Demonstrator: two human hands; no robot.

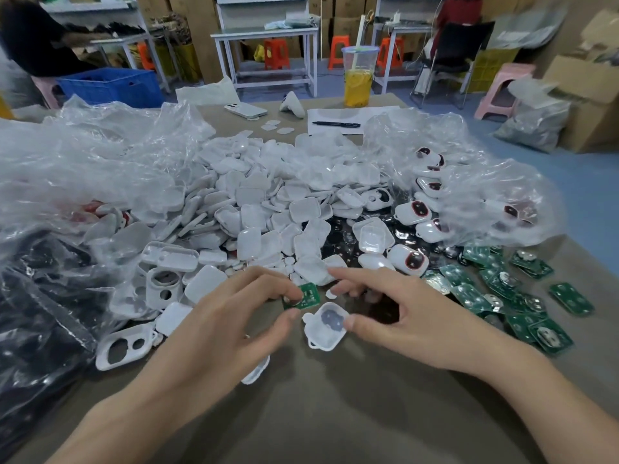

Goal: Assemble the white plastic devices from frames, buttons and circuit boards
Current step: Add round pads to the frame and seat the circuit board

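My left hand (231,316) pinches a small green circuit board (303,296) between thumb and fingers, just above the table. Right below it my right hand (398,316) holds a white plastic frame (326,326) by its edge with the thumb, hollow side up, a grey button pad showing inside. The right index finger points out over the pile. A large heap of white shells (268,202) fills the middle of the table. Loose green circuit boards (502,289) lie at the right. Several finished white devices with red-ringed black buttons (410,259) sit behind my right hand.
Crumpled clear plastic bags (83,169) cover the left and the right rear. Empty two-hole frames (125,346) lie at the left. A yellow drink cup (358,78), a phone (246,110) and a pen on paper (336,124) stand at the table's far edge. People sit at benches behind.
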